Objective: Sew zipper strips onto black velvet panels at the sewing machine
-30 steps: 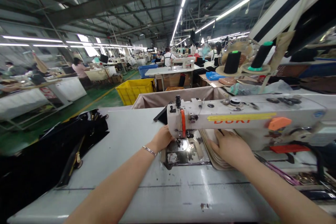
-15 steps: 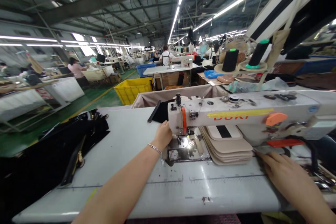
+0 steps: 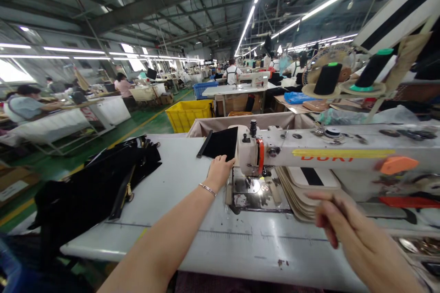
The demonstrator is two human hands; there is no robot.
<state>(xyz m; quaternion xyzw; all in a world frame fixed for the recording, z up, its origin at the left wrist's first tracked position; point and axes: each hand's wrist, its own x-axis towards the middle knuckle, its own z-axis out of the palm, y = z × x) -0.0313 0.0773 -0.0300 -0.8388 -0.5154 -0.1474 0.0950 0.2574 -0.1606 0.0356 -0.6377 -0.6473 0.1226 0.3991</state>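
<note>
Black cloth (image 3: 222, 141) lies flat on the white table (image 3: 165, 201), just left of the front end of the sewing machine (image 3: 330, 149). It has a dark, stiff-looking strip (image 3: 205, 144) along its left side. The left hand (image 3: 221, 173) is on the near edge of the cloth, with its fingers bent a little and close together. A shiny bracelet (image 3: 208, 189) goes around that wrist. The right hand (image 3: 357, 229) is up near the pile of tan pieces (image 3: 302, 201). One finger points out to the left, and the others curl in. That hand is blurry, so I cannot tell if it touches the pile or holds anything, and I cannot tell if the left hand pinches the cloth or just presses on it.

The tan pieces are stacked under the long arm of the machine, to the right of the shiny metal plate (image 3: 254, 199). The top one is pale, with a black stripe (image 3: 312, 176) on it. The machine is white, with a yellow strip (image 3: 343, 152) and an orange knob (image 3: 398, 165). On the left side of the table is a big black heap (image 3: 89, 192) with a bit of gold metal (image 3: 129, 191) on it. Behind the machine stand two black thread spools (image 3: 328, 80) with green tops. Farther off are a yellow bin (image 3: 189, 116) and a person in white (image 3: 232, 72).
</note>
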